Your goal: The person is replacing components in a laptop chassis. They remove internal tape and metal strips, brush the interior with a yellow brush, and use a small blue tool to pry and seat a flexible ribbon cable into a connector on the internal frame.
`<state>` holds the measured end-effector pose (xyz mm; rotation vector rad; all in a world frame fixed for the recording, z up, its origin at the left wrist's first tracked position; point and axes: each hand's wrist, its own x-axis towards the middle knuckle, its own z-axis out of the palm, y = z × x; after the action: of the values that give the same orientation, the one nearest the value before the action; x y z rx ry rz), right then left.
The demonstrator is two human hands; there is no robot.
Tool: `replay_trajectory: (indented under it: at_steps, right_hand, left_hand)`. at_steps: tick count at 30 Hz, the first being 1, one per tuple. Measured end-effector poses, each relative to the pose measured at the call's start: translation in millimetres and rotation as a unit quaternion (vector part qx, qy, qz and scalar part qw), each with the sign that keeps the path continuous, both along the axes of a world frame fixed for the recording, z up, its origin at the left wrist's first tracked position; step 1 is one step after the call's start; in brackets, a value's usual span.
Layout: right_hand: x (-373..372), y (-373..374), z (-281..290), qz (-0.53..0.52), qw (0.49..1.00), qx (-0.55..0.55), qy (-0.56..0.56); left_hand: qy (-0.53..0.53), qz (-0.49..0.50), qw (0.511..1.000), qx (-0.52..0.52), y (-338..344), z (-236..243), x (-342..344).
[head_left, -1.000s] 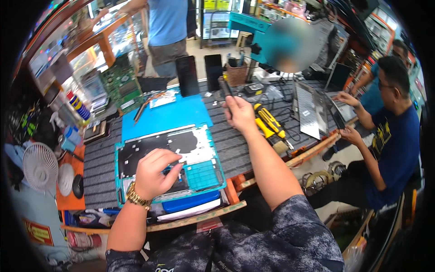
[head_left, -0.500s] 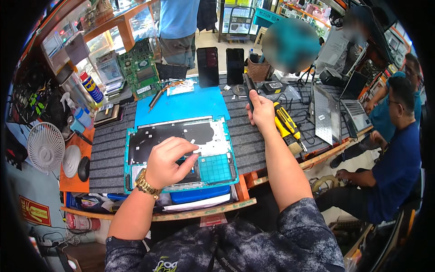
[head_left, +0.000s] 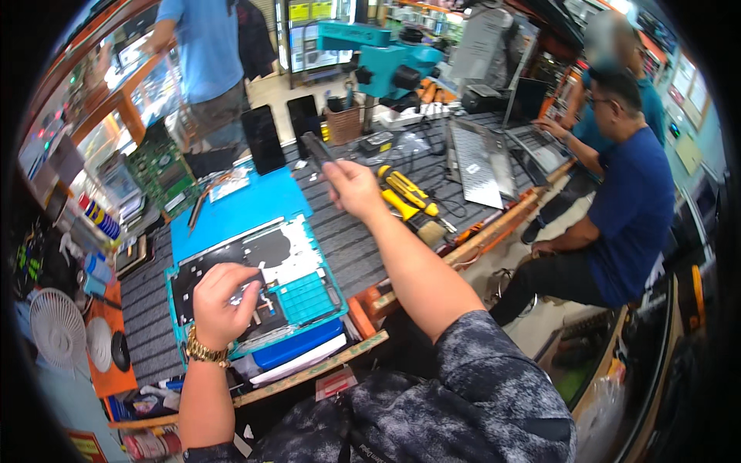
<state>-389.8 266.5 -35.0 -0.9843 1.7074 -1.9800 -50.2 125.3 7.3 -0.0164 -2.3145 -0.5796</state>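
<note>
A laptop casing (head_left: 336, 297) with teal edges lies with its inner side up on the grey striped mat. Over its front part hovers my left hand (head_left: 224, 297), a gold watch on the wrist. Its fingers are loosely curled, with a gap between thumb and forefinger and nothing visible in it. Farther right and raised above the mat, my right hand (head_left: 355, 189) grips a long, narrow black bar (head_left: 315, 150) that slants up to the left. Its exact kind is not clear. A blue mat (head_left: 239, 208) lies behind the casing.
Yellow-and-black tools (head_left: 407, 189) and a brush lie right of my right forearm. A green circuit board (head_left: 166, 170) leans at the left, near two black phone-like panels (head_left: 264, 139). A teal microscope (head_left: 390, 65) stands behind. Two people sit at the right by a laptop (head_left: 544, 147).
The whole view has swung to the right, so the bench now appears farther left and tilted. My right hand still holds the black bar, and my left hand stays above the casing.
</note>
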Motion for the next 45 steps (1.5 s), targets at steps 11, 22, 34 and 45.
replay_trajectory:
  at_steps: [11,22,34,45]
  right_hand:
    - [22.2,153.7,20.8,-0.127,0.985,-0.111,0.027]
    - [-143.4,355.7,-10.1,-0.625,0.719,0.304,0.005]
    - [-194.6,375.5,-28.7,-0.567,0.735,0.364,-0.075]
    - [-159.5,438.0,-24.3,-0.516,0.831,0.168,-0.12]
  left_hand:
    - [0.021,0.011,0.999,0.025,-19.0,-6.3,4.1]
    - [0.014,0.02,0.999,0.031,-23.1,-9.9,0.4]
    - [0.02,0.04,0.998,0.041,-26.4,-14.4,1.1]
    - [0.021,0.03,0.999,0.037,-25.5,-11.2,3.6]
